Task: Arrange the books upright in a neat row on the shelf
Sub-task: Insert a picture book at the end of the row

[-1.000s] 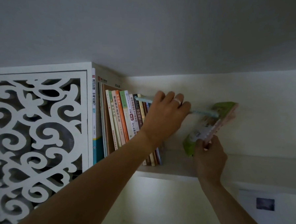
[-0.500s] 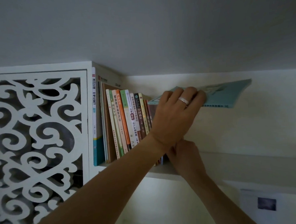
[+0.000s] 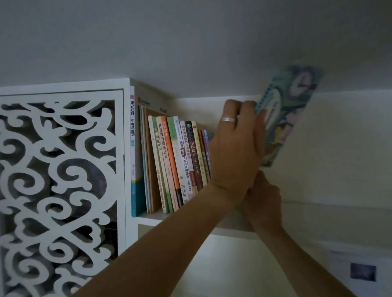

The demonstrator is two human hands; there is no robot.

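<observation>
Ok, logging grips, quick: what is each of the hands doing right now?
Left hand: holds the tilted teal book.
Right hand: mostly hidden behind the left; cannot tell.

a white shelf (image 3: 330, 211) runs along the wall, high up near the ceiling. on its left end a row of books (image 3: 175, 163) stands upright, spines outward, the leftmost against a white fretwork panel (image 3: 56, 189). the shelf's right stretch is bare board.

Chinese titles run down the book spines: the dark brown spine (image 3: 193, 155) reads 中国通史, the tall white spine (image 3: 133, 133) 滚动迁移·中考总复习, a white spine (image 3: 183, 158) 儿童舌诊.
</observation>
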